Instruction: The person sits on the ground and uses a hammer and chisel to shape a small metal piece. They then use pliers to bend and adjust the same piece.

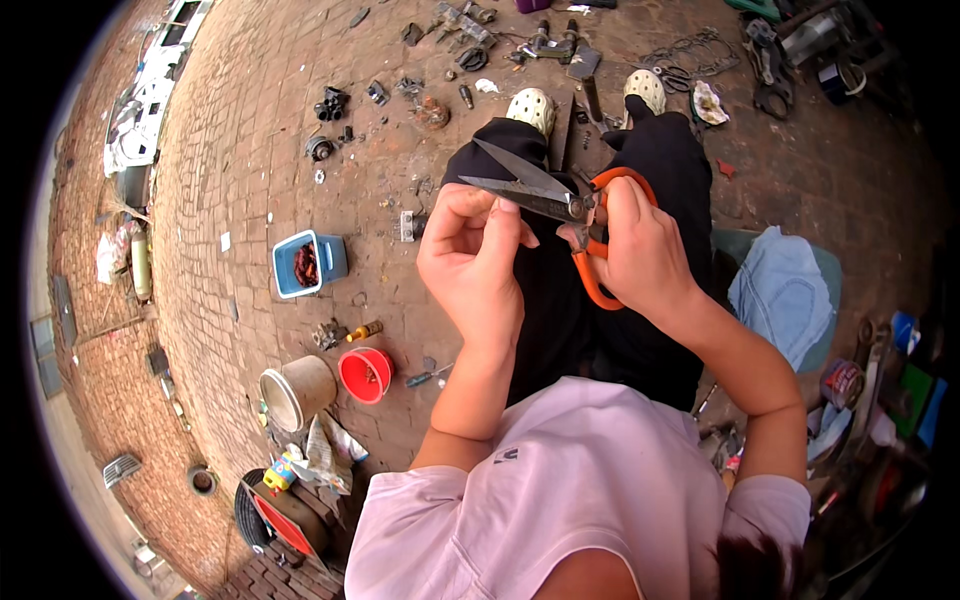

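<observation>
My right hand (640, 240) is wrapped round the orange handles of a pair of scissors (530, 190). The scissors' dark metal blades are spread apart and point left. With fingers curled, my left hand (475, 255) pinches the lower blade between thumb and fingers; whether something small is also in that pinch I cannot tell. Both hands are above my lap, over black trousers (560, 310).
Left on the brick ground stand a blue tub (338, 256) with reddish-brown pieces, a red bucket (350, 388) and a whitish bucket (312, 378). Metal parts (460, 25) lie scattered beyond my feet. Light-blue denim (785, 295) covers a seat at right; tools (868, 380) crowd nearby.
</observation>
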Motion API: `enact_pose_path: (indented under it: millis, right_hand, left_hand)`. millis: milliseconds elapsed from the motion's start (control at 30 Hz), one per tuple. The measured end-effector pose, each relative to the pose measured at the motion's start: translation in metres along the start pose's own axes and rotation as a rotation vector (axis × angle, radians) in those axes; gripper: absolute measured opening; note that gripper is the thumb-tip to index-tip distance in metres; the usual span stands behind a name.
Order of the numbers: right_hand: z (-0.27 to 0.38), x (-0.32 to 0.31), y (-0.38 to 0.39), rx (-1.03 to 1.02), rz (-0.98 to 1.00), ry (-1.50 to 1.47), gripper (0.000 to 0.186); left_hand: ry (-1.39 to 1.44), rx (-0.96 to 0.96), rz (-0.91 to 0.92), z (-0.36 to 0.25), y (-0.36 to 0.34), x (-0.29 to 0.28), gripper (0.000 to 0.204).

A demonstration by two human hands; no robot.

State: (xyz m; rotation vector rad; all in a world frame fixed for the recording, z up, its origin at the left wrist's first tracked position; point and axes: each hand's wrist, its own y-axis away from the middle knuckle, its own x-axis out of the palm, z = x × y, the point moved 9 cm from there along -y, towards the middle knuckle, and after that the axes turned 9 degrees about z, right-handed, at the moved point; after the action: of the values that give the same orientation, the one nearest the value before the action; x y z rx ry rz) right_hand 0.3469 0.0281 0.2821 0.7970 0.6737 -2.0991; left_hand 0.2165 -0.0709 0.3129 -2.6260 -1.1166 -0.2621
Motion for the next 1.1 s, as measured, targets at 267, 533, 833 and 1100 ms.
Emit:
enact_pose_path:
  millis: [267, 533, 833, 1100]
  right_hand:
    - [0.013, -0.016, 0.004, -0.006, -0.068, -0.039, 0.057]
    - [0.021, -0.014, 0.006, 0.001, -0.039, -0.119, 0.061]
    - [0.018, -0.007, 0.008, 0.004, -0.045, -0.185, 0.060]
    - [0.017, -0.002, 0.005, -0.002, -0.047, -0.175, 0.055]
  left_hand:
    - [-0.169, 0.238, 0.064, -0.010, 0.005, 0.007, 0.010]
    - [-0.391, 0.463, 0.085, -0.027, 0.012, 0.015, 0.011]
    - [-0.387, 0.440, 0.067, -0.027, 0.010, 0.011, 0.009]
    - [-0.222, 0.306, 0.015, -0.022, 0.006, 0.008, 0.007]
